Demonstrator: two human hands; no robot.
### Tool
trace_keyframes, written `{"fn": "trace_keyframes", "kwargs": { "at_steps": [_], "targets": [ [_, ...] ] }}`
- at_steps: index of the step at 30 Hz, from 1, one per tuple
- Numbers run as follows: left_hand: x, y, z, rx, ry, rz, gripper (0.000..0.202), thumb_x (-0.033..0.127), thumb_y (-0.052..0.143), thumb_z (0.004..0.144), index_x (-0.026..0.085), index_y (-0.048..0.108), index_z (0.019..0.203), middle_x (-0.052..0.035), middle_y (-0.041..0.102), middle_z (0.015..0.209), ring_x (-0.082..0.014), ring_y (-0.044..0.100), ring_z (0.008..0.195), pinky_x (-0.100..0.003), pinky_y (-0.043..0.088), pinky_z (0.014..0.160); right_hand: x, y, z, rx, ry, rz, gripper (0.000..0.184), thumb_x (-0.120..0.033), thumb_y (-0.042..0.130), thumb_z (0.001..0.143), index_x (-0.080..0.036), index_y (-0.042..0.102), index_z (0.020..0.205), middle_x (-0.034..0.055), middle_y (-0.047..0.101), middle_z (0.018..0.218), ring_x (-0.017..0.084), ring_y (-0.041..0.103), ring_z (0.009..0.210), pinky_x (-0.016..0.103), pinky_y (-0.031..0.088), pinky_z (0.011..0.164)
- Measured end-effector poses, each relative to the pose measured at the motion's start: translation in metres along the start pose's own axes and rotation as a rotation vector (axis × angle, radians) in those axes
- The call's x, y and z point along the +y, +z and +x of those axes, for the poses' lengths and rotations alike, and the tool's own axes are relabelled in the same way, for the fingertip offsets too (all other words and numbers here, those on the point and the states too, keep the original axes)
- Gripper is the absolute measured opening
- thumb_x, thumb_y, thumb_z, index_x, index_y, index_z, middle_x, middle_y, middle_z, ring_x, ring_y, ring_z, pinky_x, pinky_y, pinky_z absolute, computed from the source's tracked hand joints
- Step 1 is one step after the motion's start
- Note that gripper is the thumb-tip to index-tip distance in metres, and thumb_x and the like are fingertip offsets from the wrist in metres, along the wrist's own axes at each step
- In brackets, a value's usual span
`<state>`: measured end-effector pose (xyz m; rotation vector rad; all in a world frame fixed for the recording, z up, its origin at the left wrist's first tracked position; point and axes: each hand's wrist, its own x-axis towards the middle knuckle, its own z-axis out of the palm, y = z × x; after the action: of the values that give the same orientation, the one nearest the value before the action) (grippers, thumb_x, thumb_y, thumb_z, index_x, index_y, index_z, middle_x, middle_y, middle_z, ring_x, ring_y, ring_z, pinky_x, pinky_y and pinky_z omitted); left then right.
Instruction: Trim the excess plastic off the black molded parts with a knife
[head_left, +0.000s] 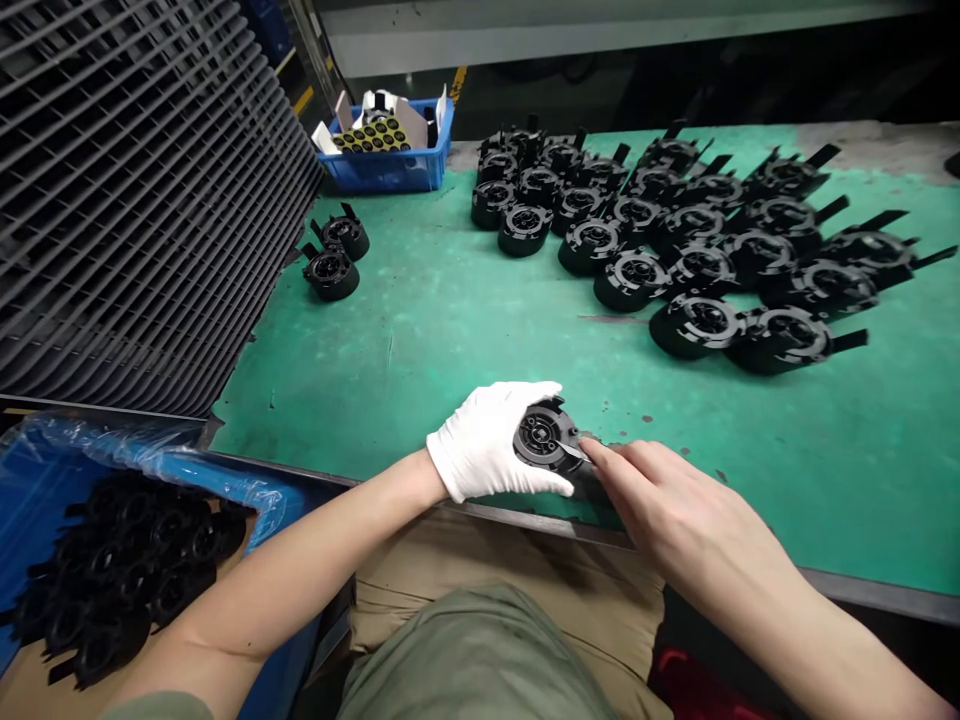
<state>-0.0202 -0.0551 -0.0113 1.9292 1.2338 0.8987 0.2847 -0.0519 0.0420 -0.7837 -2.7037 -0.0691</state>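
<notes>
Near the front edge of the green bench, a round black plastic part (538,432) is gripped by my left hand (489,440), which wears a white glove. Its thumb and fingers wrap the part's left side, and the slotted round face is turned up. My bare right hand (660,490) pinches a small knife (574,452) with a pale, pointed blade. The blade's tip lies at the right of the part's face; most of the handle is hidden in my fingers.
Many similar black parts (634,278) stand in rows at the back right, and two more (331,272) at the left. A blue bin (390,172) sits behind. Grey slatted racks (142,200) rise on the left, above a blue crate (285,510) with more black parts.
</notes>
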Motion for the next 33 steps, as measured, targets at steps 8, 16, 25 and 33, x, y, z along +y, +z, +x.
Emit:
{"fn": "trace_keyframes", "kwargs": {
  "at_steps": [8, 16, 25, 33],
  "targets": [
    [0.001, 0.001, -0.001, -0.004, -0.017, -0.026, 0.127, 0.1, 0.109, 0.077, 0.023, 0.075, 0.173, -0.0236, 0.082, 0.176, -0.051, 0.081, 0.166, -0.071, 0.063, 0.148, -0.001, -0.01, 0.009, -0.04, -0.061, -0.063, 0.045, 0.004, 0.05, 0.11, -0.016, 0.073, 0.144, 0.0021, 0.065, 0.094, 0.021, 0.06, 0.075, 0.037, 0.045, 0.069],
    [-0.002, 0.002, -0.001, 0.0, 0.027, -0.036, 0.127, 0.096, 0.111, 0.078, 0.022, 0.074, 0.173, -0.0237, 0.083, 0.175, -0.0499, 0.082, 0.163, -0.068, 0.066, 0.146, 0.009, -0.013, 0.019, -0.108, -0.097, -0.113, 0.044, 0.008, 0.055, 0.103, -0.018, 0.074, 0.133, 0.0014, 0.064, 0.091, 0.023, 0.059, 0.078, 0.039, 0.044, 0.074],
    [-0.001, 0.002, -0.001, -0.013, -0.023, -0.005, 0.124, 0.085, 0.119, 0.076, 0.025, 0.072, 0.174, -0.0212, 0.083, 0.174, -0.0515, 0.081, 0.163, -0.07, 0.065, 0.145, -0.01, -0.011, 0.018, -0.192, 0.064, -0.141, 0.034, 0.0, 0.058, 0.107, -0.024, 0.076, 0.124, 0.0048, 0.063, 0.088, 0.026, 0.057, 0.082, 0.042, 0.04, 0.075],
    [0.006, 0.0, -0.003, -0.023, -0.091, -0.015, 0.128, 0.081, 0.121, 0.075, 0.025, 0.069, 0.178, -0.0222, 0.079, 0.179, -0.0516, 0.077, 0.169, -0.071, 0.059, 0.151, -0.029, -0.005, 0.005, -0.106, 0.187, -0.178, 0.042, -0.004, 0.056, 0.114, -0.022, 0.076, 0.146, 0.0078, 0.073, 0.095, 0.028, 0.07, 0.089, 0.042, 0.046, 0.073]
  ]
}}
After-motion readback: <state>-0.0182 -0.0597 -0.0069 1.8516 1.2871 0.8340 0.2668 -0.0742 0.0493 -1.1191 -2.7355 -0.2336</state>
